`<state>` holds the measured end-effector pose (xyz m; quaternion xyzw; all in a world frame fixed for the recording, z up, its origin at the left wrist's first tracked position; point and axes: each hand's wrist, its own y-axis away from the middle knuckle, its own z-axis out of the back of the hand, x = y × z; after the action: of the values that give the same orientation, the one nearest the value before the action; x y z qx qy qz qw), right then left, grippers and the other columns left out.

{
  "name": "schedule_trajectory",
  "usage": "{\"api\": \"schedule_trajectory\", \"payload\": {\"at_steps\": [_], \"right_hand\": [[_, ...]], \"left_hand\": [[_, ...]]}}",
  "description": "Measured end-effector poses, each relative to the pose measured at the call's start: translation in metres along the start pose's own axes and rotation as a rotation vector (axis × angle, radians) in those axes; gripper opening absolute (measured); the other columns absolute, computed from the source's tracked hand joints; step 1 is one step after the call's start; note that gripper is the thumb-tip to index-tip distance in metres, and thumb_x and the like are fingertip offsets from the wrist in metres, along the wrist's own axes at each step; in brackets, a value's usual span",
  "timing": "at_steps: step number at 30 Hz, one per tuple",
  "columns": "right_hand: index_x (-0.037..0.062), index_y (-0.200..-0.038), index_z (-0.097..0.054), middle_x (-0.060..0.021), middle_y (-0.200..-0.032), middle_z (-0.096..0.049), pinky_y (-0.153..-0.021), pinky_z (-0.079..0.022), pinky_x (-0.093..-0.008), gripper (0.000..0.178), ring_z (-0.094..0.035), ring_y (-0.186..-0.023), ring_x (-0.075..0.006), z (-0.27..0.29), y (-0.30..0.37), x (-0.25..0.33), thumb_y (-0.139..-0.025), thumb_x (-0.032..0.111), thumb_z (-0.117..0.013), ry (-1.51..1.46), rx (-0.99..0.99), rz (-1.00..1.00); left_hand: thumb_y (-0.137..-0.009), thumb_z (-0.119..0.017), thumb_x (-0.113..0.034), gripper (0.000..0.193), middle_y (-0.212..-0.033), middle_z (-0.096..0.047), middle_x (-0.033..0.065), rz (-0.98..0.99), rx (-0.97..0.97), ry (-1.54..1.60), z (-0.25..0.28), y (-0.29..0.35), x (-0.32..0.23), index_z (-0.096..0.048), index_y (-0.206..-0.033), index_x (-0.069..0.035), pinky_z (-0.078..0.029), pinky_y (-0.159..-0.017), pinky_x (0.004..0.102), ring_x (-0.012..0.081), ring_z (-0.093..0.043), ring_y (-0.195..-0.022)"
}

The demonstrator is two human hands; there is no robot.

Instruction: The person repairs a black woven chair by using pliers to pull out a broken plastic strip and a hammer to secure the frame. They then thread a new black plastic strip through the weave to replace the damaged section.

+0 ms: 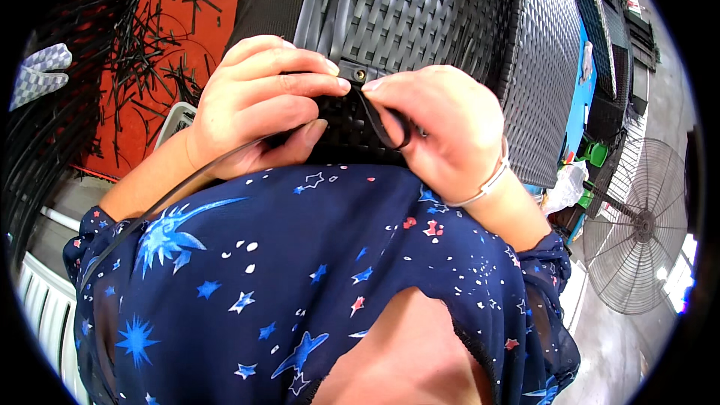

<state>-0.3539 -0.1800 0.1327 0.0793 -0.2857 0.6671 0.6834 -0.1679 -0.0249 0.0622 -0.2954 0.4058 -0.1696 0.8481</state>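
Head view: left hand (255, 105), right hand (442, 127) pinch black strand (379, 124) on woven panel (435, 15).

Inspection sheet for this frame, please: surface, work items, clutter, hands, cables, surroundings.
Surface: red floor, partly covered.
Work items: black woven rattan piece; black strand looped at its edge.
Clutter: loose black strand offcuts scattered on the floor.
Hands: left hand grips the woven edge; right hand pinches the strand loop.
Cables: nothing seen apart from the strand trailing lower left.
Surroundings: standing fan, stacked woven panels.
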Motion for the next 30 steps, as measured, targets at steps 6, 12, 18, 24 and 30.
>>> {"api": "schedule_trajectory", "payload": {"at_steps": [6, 12, 18, 24, 30], "right_hand": [[-0.0031, -0.096, -0.068, -0.0122, -0.092, -0.067, -0.068, -0.053, -0.0355, 0.027, -0.066, -0.076, -0.0257, -0.002, 0.006, 0.009, -0.071, 0.004, -0.067, 0.106, -0.043, 0.144], [-0.002, -0.097, -0.068, -0.012, -0.09, -0.068, -0.069, -0.055, -0.0372, 0.031, -0.068, -0.077, -0.0268, 0.0, 0.005, 0.011, -0.065, -0.002, -0.068, 0.041, -0.016, 0.081], [-0.0004, -0.097, -0.069, -0.011, -0.087, -0.069, -0.069, -0.055, -0.0375, 0.036, -0.069, -0.079, -0.0277, 0.0, 0.005, 0.007, -0.062, -0.005, -0.065, 0.019, -0.04, 0.044], [-0.0016, -0.097, -0.069, -0.0113, -0.089, -0.069, -0.07, -0.054, -0.0368, 0.033, -0.068, -0.078, -0.0266, -0.003, 0.004, 0.009, -0.064, -0.002, -0.067, 0.054, -0.034, 0.078], [-0.0011, -0.096, -0.068, -0.0105, -0.087, -0.068, -0.067, -0.052, -0.0365, 0.03, -0.066, -0.074, -0.0261, -0.008, 0.001, 0.011, -0.066, 0.002, -0.069, 0.085, -0.027, 0.095]], "left_hand": [[-0.081, -0.069, -0.011, 0.012, -0.107, -0.074, 0.016, 0.017, 0.009, -0.007, 0.001, 0.001, -0.002, -0.058, -0.08, -0.007, -0.046, -0.087, 0.0456, 0.0328, -0.069, -0.101], [-0.083, -0.069, -0.012, 0.012, -0.107, -0.074, 0.016, 0.02, 0.005, -0.002, 0.001, 0.002, -0.002, -0.058, -0.08, -0.007, -0.045, -0.089, 0.0461, 0.0329, -0.068, -0.102], [-0.083, -0.069, -0.013, 0.013, -0.108, -0.074, 0.016, 0.02, 0.01, -0.004, 0.001, 0.003, -0.001, -0.058, -0.08, -0.007, -0.045, -0.089, 0.046, 0.0327, -0.068, -0.102], [-0.084, -0.069, -0.013, 0.013, -0.107, -0.074, 0.0162, 0.016, -0.001, -0.006, 0.0, 0.003, 0.0, -0.058, -0.08, -0.007, -0.045, -0.09, 0.0457, 0.0325, -0.068, -0.102], [-0.082, -0.068, -0.011, 0.011, -0.107, -0.074, 0.0164, 0.014, -0.008, -0.02, 0.0, 0.003, -0.001, -0.058, -0.08, -0.007, -0.045, -0.091, 0.0455, 0.0326, -0.068, -0.102]]}}
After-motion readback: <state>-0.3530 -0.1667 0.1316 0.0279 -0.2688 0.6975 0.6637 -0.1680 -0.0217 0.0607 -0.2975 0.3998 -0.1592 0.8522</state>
